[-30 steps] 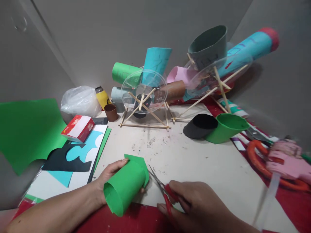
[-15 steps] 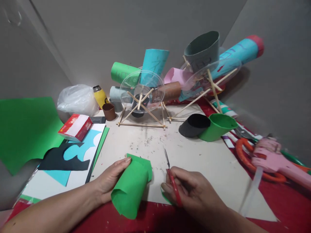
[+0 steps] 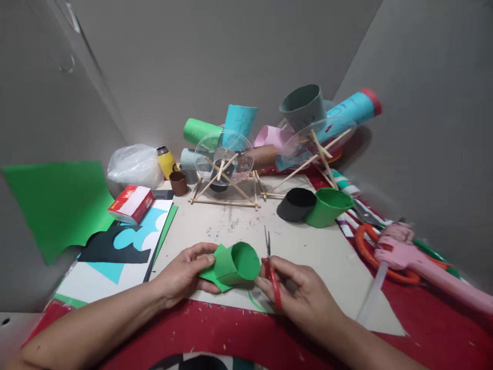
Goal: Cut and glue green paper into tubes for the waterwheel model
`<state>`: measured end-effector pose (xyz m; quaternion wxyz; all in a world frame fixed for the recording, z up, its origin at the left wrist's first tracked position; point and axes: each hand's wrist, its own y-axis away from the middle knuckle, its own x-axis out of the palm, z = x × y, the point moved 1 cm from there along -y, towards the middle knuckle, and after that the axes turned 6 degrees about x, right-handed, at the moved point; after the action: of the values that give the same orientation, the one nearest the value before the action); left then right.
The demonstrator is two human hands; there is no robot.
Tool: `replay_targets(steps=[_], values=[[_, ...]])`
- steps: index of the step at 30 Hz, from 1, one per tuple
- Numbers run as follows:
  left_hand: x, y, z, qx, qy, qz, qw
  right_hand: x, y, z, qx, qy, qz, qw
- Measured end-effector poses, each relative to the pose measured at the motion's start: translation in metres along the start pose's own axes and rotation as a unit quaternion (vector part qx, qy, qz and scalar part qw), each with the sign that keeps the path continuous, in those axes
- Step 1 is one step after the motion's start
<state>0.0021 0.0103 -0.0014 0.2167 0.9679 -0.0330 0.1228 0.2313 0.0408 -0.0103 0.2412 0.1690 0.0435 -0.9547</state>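
Observation:
My left hand (image 3: 198,267) is closed on a green paper tube (image 3: 227,267), whose round opening faces up and to the right. Flared green paper sticks out at the end by my fingers. In my right hand (image 3: 292,285) is a pair of small red-handled scissors (image 3: 274,282), blades pointing up and away from me, just right of the tube. My right fingers are beside the tube's rim; I cannot tell if they touch it. A thin curved green strip (image 3: 256,302) lies on the pale board under my hands.
Wheel models with coloured tubes on stick frames (image 3: 224,204) stand at the back. Black (image 3: 296,204) and green (image 3: 327,208) cups lie right of centre. A pink glue gun (image 3: 400,252) and orange-handled scissors (image 3: 362,244) lie right. Coloured sheets (image 3: 69,280) and a red box (image 3: 131,204) are left.
My left hand has turned the green tube, so its opening has swung from facing down towards me to up and right. The scissors stay in my right hand. The camera view has shifted.

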Motion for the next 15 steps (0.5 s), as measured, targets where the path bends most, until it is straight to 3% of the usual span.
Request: replay_targets(steps=[4,7,10,12,15], values=[[-0.006,-0.001,-0.009,0.076,-0.163,0.033,0.983,0.000,0.004,0.004,-0.034,0.010,0.003,0.999],[-0.011,0.007,-0.026,0.176,-0.305,-0.021,0.936,-0.002,0.007,0.005,-0.061,0.027,0.003,0.998],[-0.010,0.028,-0.042,0.297,-0.353,-0.072,0.884,-0.003,0.009,0.007,-0.079,0.036,-0.003,0.996],[-0.004,0.043,-0.050,0.358,-0.389,-0.041,0.848,-0.004,0.010,0.008,-0.090,0.041,-0.006,0.995],[0.013,0.057,-0.061,0.447,-0.494,0.064,0.743,-0.003,0.011,0.008,-0.105,0.043,-0.004,0.994]])
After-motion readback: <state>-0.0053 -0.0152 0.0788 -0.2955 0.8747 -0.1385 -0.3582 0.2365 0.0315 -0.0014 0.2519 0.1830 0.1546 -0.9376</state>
